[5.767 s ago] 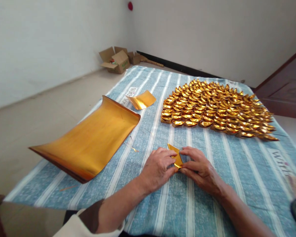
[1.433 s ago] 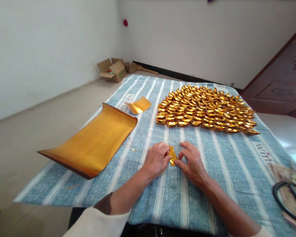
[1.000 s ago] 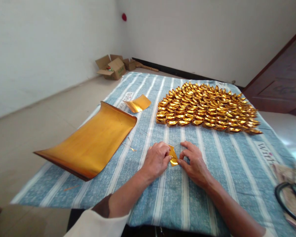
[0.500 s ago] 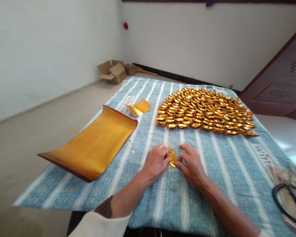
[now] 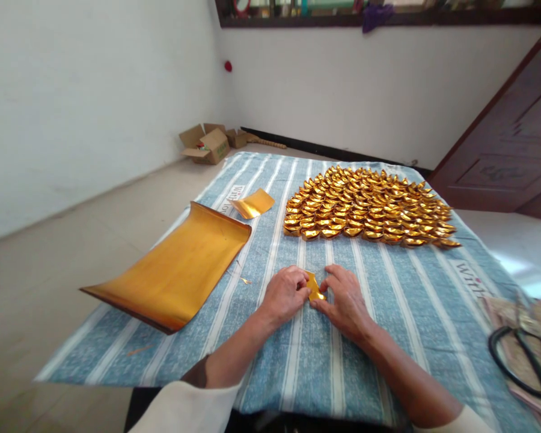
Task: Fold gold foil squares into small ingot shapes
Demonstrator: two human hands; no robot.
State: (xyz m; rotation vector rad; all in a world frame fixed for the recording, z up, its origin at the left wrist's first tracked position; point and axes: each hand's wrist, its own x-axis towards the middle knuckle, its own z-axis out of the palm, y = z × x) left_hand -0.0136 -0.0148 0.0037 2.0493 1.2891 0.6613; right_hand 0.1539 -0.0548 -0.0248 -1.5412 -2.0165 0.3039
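Observation:
A small folded piece of gold foil paper (image 5: 314, 287) lies between my two hands, just above the striped cloth. My left hand (image 5: 286, 293) pinches its left end, with the fingers curled and the thumb against it. At the right end, the thumb and index finger of my right hand (image 5: 345, 299) close on the paper's edge, while the other fingers are bent and raised. Beyond my hands stand many folded gold paper ingots (image 5: 365, 207) in packed rows. To the left lies a stack of large gold foil sheets (image 5: 175, 264), its edges curling up.
A single small gold sheet (image 5: 253, 204) rests behind the stack. Black-handled scissors (image 5: 520, 361) lie on a pinkish cloth at the right edge. A blue striped tablecloth (image 5: 234, 367) covers the table. Open cardboard boxes (image 5: 207, 145) stand on the floor by the wall.
My right thumb has shifted slightly left along the lower edge of the foil paper. My left hand keeps its pinch. The camera view has tilted up a little.

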